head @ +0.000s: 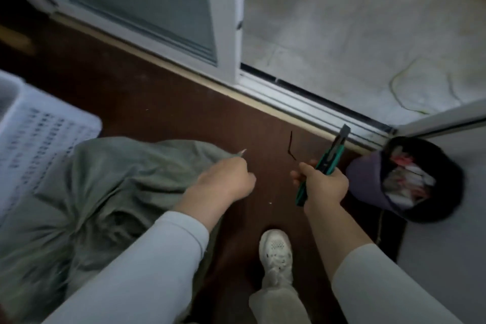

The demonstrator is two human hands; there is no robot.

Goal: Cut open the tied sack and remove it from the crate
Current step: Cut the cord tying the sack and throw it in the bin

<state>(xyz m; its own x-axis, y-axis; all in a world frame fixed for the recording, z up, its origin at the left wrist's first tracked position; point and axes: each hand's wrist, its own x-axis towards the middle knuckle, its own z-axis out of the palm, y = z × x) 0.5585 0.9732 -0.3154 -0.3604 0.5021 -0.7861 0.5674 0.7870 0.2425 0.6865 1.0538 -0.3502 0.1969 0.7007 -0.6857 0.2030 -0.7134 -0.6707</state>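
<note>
A grey-green sack (110,192) lies crumpled on the dark brown floor at the left, its lower part bunched into a knot. My left hand (226,179) grips the sack's upper right edge with curled fingers. My right hand (320,184) holds a green and black utility knife (328,160) pointing up and away, and pinches a thin black tie strip (290,147) that dangles in the air. A white perforated plastic crate (39,139) stands at the far left, behind the sack.
A black bin (426,179) with a purple liner and rubbish stands at the right. A white sliding door frame (231,34) and its track run across the back, with pale concrete outside. My white shoe (276,250) is on the floor between my arms.
</note>
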